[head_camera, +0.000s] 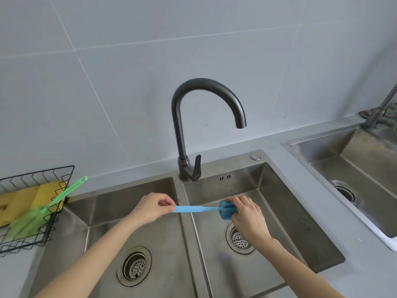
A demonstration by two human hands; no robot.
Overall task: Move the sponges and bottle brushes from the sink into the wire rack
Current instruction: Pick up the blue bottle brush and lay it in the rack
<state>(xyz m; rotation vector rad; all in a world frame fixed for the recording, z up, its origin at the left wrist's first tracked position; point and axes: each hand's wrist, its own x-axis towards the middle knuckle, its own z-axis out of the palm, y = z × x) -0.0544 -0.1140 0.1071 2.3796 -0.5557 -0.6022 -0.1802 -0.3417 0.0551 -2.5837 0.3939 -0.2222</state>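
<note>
Blue sponge-headed plastic bottle brush [199, 209] held level between both hands.
Left hand [153, 208] pinched the handle end toward the black wire rack [34, 211]; right hand [247, 214] gripped the head.

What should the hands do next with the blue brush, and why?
Probably the right hand lets go of the blue sponge-headed bottle brush, and the left hand, pinching the handle end, carries it left to the black wire rack. The yellow sponges and green bottle brush are there already.
</note>
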